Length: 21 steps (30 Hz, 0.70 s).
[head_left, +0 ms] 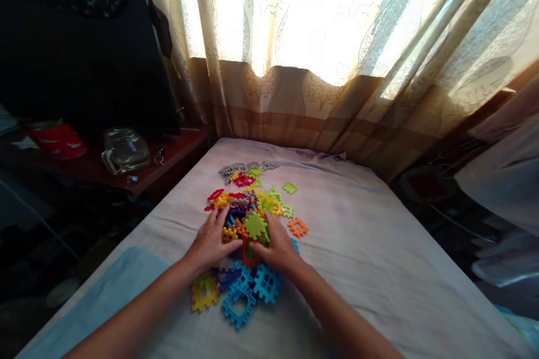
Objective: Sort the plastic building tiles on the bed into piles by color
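A heap of colourful plastic interlocking tiles with notched edges lies on the bed. My left hand point(214, 241) rests against the heap's left side, fingers stretched forward and thumb apart, beside a small yellow tile point(229, 234). On the right side, my right hand point(275, 244) lies spread against the pieces, next to a lime-green tile point(255, 226). Some tiles under and between the hands are hidden. Nearer to me are a blue tile with a square opening point(228, 304), a blue lattice tile point(266, 283) and a yellow tile point(197, 298). An orange tile point(298, 227) sits apart to the right.
Grey tiles point(231, 170) and red tiles point(244, 180) lie farther back on the pale bedsheet point(357, 247). A light-blue cloth point(122, 280) covers the left front. At left, a wooden stand point(177, 148) bears a television point(84, 61) and a glass jar point(126, 148). Curtains point(286, 101) hang behind.
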Each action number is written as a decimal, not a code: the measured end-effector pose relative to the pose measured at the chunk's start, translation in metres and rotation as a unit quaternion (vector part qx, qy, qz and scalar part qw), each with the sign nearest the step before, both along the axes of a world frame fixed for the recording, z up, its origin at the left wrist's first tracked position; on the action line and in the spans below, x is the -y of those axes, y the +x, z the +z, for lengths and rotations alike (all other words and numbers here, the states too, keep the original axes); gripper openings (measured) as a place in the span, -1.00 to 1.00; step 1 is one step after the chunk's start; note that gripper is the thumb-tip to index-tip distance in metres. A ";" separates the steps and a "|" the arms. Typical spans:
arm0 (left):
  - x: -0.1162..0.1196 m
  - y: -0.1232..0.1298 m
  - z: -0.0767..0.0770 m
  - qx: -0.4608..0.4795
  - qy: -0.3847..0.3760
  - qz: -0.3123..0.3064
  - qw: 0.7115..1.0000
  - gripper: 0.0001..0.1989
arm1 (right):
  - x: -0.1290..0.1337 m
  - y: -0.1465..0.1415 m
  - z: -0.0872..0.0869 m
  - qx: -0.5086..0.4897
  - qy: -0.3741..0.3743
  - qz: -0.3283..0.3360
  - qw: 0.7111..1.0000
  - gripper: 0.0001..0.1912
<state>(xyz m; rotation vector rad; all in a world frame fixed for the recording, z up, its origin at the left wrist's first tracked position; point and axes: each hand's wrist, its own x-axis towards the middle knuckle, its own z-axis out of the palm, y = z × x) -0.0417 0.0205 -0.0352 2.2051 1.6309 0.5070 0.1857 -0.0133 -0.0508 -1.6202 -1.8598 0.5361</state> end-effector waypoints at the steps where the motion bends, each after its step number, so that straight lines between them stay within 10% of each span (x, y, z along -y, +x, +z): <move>1: -0.010 0.004 0.006 0.011 0.010 0.009 1.000 -0.05 | -0.007 -0.008 0.007 -0.024 0.015 0.009 1.000 -0.16; 10: -0.135 -0.009 0.056 -0.020 0.016 0.031 0.999 -0.18 | -0.118 0.038 0.059 0.030 -0.014 -0.092 0.995 -0.54; 21: -0.237 0.009 0.015 -0.032 -0.050 0.050 0.997 -0.10 | -0.251 0.034 0.037 0.159 -0.136 -0.170 0.963 -0.32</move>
